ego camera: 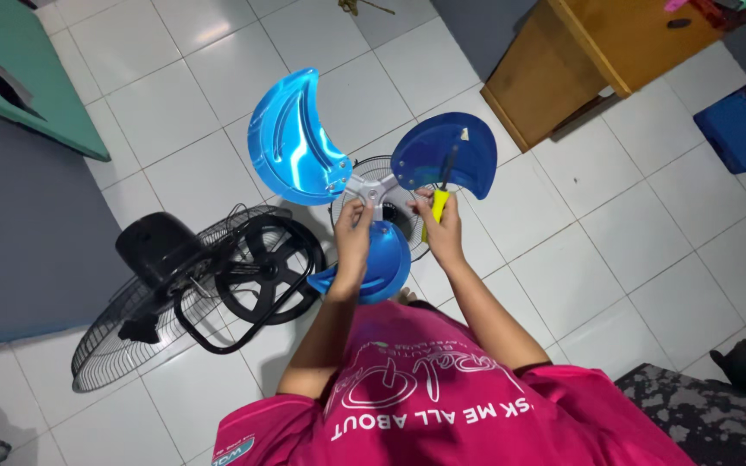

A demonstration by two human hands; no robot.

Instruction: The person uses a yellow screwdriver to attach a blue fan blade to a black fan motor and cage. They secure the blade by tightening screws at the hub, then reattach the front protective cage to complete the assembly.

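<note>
1. Blue three-bladed fan blade [304, 142] is off the fan, held up above the tiled floor [174, 103].
2. Left hand [354, 226] grips its hub; right hand [442, 226] is closed around a yellow screwdriver [436, 203].
3. Black motor [155, 246] and wire guard [123, 332] lie apart; reassembly looks not yet done.

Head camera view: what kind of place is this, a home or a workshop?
Probably a room in a home, used for a repair. The white tiled floor, a wooden table and a dark patterned mat suggest it; fan parts lie on the floor.
</note>
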